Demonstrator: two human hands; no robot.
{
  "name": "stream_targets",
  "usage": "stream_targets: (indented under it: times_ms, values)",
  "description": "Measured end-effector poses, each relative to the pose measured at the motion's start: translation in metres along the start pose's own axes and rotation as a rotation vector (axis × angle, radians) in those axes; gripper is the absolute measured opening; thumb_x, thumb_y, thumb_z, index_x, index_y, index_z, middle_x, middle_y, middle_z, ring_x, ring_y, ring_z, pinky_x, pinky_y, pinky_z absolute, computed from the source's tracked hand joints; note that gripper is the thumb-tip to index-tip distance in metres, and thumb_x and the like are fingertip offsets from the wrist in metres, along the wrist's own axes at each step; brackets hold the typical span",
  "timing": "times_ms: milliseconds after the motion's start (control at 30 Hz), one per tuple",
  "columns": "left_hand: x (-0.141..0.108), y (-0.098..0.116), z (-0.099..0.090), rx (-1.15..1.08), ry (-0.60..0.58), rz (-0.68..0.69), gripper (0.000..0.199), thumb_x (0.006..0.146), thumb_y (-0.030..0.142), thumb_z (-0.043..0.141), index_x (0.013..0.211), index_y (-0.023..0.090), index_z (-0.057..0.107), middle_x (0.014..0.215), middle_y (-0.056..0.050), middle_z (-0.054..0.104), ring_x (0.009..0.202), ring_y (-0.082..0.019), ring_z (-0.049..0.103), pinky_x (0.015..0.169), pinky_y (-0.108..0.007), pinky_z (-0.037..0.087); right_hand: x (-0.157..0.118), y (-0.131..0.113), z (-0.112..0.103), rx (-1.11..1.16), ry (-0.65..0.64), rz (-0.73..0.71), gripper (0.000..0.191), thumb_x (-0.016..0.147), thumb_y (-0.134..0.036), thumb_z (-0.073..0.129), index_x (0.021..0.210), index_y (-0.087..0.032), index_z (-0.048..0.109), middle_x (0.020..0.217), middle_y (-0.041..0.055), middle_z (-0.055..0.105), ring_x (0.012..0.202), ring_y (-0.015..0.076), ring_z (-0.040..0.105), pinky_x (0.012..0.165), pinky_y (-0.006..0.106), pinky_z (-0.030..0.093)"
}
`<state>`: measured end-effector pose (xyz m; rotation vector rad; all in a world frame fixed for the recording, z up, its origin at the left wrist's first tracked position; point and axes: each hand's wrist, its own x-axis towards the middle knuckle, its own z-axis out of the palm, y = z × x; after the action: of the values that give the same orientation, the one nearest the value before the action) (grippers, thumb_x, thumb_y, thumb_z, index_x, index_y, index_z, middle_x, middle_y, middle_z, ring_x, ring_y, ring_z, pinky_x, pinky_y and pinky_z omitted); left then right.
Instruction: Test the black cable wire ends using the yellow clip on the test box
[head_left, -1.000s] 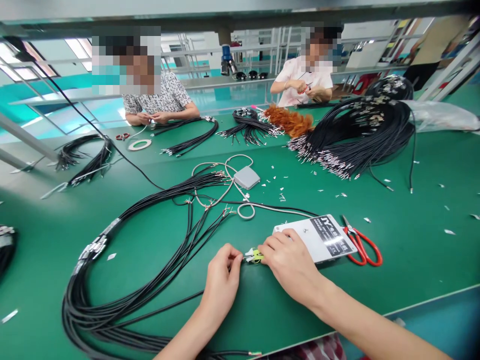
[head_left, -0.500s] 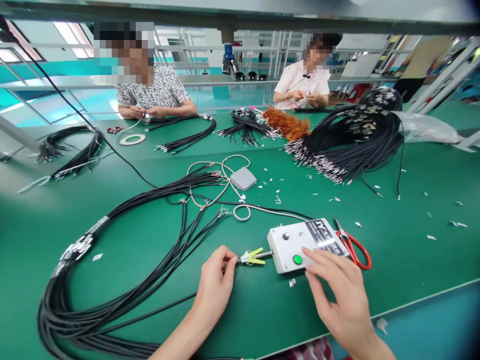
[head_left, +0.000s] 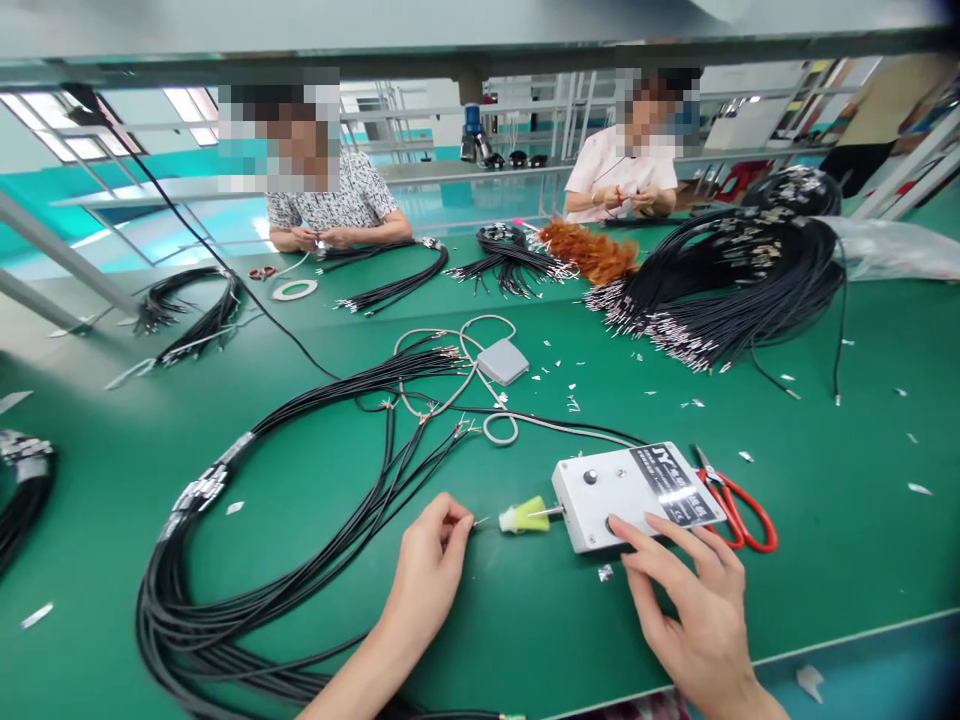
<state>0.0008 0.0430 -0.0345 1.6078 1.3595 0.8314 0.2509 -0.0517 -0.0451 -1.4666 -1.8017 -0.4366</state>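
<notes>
My left hand (head_left: 439, 560) pinches a black cable near its end; a thin bare tip sticks out at the fingertips. Just right of that tip, and apart from it, a yellow-green clip with a white nose (head_left: 525, 515) sits on the metal shaft of a white control box (head_left: 589, 510). The clip looks blurred. My right hand (head_left: 686, 590) rests on the box with fingers spread, the index fingertip over its button. A bundle of black cables (head_left: 262, 540) curves across the left of the green table.
Red-handled scissors (head_left: 750, 510) lie right of the box. Behind are a grey pedal (head_left: 502, 362) with a looped cord, a big heap of black cables (head_left: 712, 290), orange ties (head_left: 589, 250) and a tape roll (head_left: 295, 290). Two people work across the table.
The cable tip has come away from the clip, which now looks blurred. My right index finger has moved onto the button, hiding its green light. The view has shifted left.
</notes>
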Motion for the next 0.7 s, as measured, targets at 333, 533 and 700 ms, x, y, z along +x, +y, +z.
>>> stream_targets:
  times_ms: [333, 533, 700]
  values:
    - [0.024, 0.016, -0.052, 0.094, 0.166, 0.171, 0.014, 0.077, 0.024, 0.060, 0.090, 0.021, 0.061, 0.077, 0.001, 0.062, 0.071, -0.018, 0.062, 0.068, -0.029, 0.050, -0.014, -0.032, 0.002, 0.237, -0.041, -0.171, 0.024, 0.086, -0.002, 0.052, 0.093, -0.021, 0.064, 0.106, 0.0066, 0.077, 0.101, 0.0190, 0.068, 0.091, 0.037, 0.047]
    - [0.072, 0.029, -0.116, 0.266, 0.572, 0.215, 0.033, 0.080, 0.026, 0.060, 0.108, 0.017, 0.046, 0.100, -0.002, 0.044, 0.064, -0.011, 0.050, 0.065, -0.030, 0.041, -0.019, -0.031, 0.007, 0.307, -0.094, -0.070, 0.027, 0.084, 0.001, 0.053, 0.100, -0.018, 0.063, 0.112, 0.0094, 0.074, 0.108, 0.0210, 0.065, 0.088, 0.037, 0.052]
    - [-0.024, 0.009, -0.039, 0.345, -0.043, 0.331, 0.023, 0.064, 0.028, 0.075, 0.071, 0.023, 0.054, 0.071, 0.003, 0.056, 0.061, -0.016, 0.056, 0.056, -0.025, 0.047, -0.020, -0.028, 0.008, 0.323, -0.112, -0.035, 0.027, 0.085, 0.000, 0.054, 0.102, -0.020, 0.064, 0.111, 0.0086, 0.075, 0.106, 0.0213, 0.066, 0.085, 0.037, 0.056]
